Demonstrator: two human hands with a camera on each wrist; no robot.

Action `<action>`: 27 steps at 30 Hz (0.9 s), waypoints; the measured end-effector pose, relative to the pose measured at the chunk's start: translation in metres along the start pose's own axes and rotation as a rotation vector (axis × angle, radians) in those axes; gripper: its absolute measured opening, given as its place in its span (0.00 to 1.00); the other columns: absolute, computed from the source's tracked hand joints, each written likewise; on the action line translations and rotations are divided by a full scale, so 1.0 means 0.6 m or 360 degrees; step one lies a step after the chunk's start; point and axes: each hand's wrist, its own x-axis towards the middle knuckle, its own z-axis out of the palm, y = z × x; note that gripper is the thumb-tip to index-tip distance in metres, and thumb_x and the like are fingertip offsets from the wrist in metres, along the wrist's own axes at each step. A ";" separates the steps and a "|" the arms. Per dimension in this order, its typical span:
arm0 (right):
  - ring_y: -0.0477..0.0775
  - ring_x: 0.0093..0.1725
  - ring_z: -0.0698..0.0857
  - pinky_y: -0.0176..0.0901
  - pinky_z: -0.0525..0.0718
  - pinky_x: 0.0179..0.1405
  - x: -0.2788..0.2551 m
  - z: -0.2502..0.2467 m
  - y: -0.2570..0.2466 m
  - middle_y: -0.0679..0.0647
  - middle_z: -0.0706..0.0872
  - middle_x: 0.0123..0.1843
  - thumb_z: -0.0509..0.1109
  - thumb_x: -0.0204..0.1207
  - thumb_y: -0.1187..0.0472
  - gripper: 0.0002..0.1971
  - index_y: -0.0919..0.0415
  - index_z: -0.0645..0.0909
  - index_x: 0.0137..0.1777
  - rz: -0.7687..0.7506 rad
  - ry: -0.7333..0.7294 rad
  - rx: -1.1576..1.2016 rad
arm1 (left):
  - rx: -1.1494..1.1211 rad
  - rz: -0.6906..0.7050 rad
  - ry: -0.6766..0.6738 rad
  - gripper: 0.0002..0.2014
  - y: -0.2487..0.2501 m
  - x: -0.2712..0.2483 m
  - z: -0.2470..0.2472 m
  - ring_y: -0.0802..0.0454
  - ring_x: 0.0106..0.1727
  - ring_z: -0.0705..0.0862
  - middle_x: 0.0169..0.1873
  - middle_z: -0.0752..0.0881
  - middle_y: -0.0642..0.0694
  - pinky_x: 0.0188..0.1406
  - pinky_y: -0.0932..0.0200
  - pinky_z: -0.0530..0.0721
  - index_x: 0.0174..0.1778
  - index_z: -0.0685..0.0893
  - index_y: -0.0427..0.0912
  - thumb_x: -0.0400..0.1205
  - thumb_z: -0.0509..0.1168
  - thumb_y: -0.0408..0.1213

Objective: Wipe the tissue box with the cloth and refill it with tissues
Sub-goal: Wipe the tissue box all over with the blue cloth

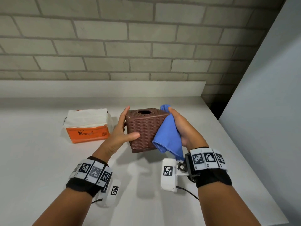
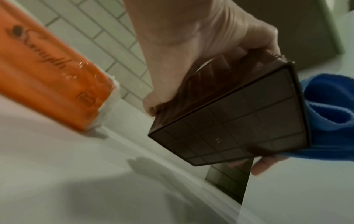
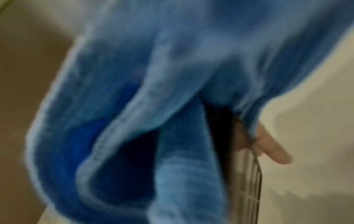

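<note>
White counter (image 1: 48,160) w/ tissue pack (image 1: 87,126) at left: left hand (image 1: 121,128) grips box (image 1: 144,129) lifted clear of it, steadying it while right hand (image 1: 182,128), clutching cloth (image 1: 168,136), wipes the right side.

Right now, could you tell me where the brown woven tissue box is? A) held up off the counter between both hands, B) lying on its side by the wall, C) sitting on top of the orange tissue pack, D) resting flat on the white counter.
A: the brown woven tissue box shows its underside clear of the white counter, with the left hand gripping one side and the right hand pressing the blue cloth on the other.
</note>
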 end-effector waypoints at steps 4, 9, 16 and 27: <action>0.52 0.37 0.85 0.46 0.81 0.47 0.002 -0.003 -0.002 0.54 0.86 0.39 0.64 0.76 0.39 0.18 0.53 0.85 0.45 -0.0018 -0.0095 0.0091 | -0.0006 -0.0042 0.0024 0.67 0.013 0.007 0.003 0.59 0.75 0.71 0.75 0.67 0.59 0.74 0.59 0.71 0.79 0.41 0.69 0.49 0.76 0.71; 0.50 0.33 0.90 0.44 0.84 0.45 0.002 0.003 0.015 0.53 0.92 0.34 0.61 0.81 0.50 0.15 0.55 0.87 0.44 -0.0090 -0.0171 0.0081 | -0.0272 -0.0024 0.0393 0.27 0.048 0.009 0.048 0.69 0.54 0.86 0.49 0.90 0.64 0.62 0.62 0.78 0.61 0.78 0.57 0.86 0.35 0.57; 0.53 0.44 0.89 0.45 0.84 0.51 -0.003 0.002 0.031 0.56 0.92 0.44 0.62 0.80 0.56 0.11 0.58 0.85 0.52 -0.0238 -0.0162 -0.0048 | -0.0625 -0.0402 0.0495 0.39 0.056 0.028 0.048 0.49 0.53 0.88 0.40 0.93 0.48 0.61 0.48 0.82 0.42 0.90 0.49 0.81 0.35 0.68; 0.56 0.38 0.85 0.46 0.81 0.45 -0.009 -0.024 0.001 0.61 0.87 0.42 0.63 0.64 0.59 0.16 0.65 0.82 0.49 -0.0293 -0.0111 -0.0247 | -0.0888 -0.0955 0.0267 0.37 0.062 0.034 -0.018 0.36 0.52 0.84 0.46 0.82 0.41 0.55 0.25 0.78 0.58 0.77 0.41 0.69 0.61 0.72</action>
